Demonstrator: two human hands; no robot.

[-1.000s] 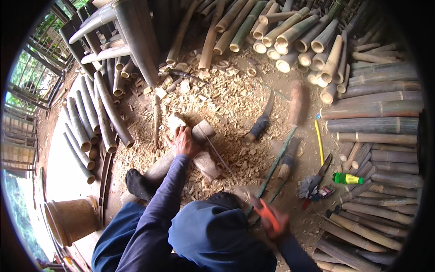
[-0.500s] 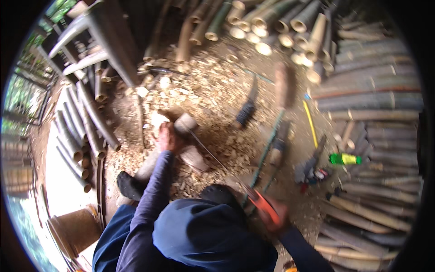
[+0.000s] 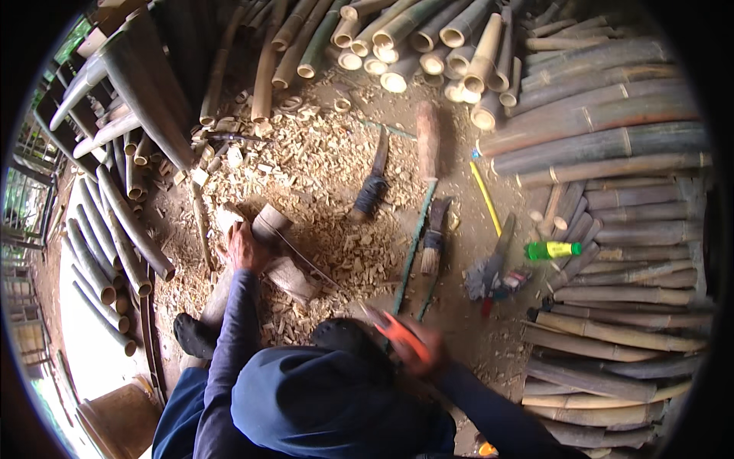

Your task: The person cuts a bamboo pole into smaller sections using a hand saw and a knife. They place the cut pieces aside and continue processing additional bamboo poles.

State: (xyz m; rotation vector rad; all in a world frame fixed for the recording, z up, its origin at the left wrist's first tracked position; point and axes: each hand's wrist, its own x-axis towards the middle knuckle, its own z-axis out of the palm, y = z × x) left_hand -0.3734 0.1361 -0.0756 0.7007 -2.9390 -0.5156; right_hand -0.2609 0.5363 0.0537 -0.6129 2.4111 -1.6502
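My left hand [image 3: 243, 249] is closed on a short piece of bamboo [image 3: 228, 216], whose pale end shows past my fingers; the rest is hidden by the hand. My right hand [image 3: 428, 353] is wrapped round the orange handle of a hand saw [image 3: 397, 332], blurred by motion. From the handle the thin blade points up and left to a cylindrical block [image 3: 272, 223] beside my left hand; whether its teeth touch anything I cannot tell. Just below lies a second chunk of wood [image 3: 293, 280]. My dark-socked foot [image 3: 195, 335] is left of my left forearm.
Wood chips [image 3: 321, 153] cover the ground. Right of them lie a dark-handled knife [image 3: 371, 195], another wrapped-handle blade [image 3: 433, 241], a wooden mallet [image 3: 427, 141], a yellow stick [image 3: 485, 197] and a green bottle [image 3: 552, 250]. Stacked bamboo poles [image 3: 604, 157] line the right side.
My right hand has pushed the saw forward, nearer the block. The left hand keeps its hold on the bamboo. The whole view has shifted, so the scene sits further left.
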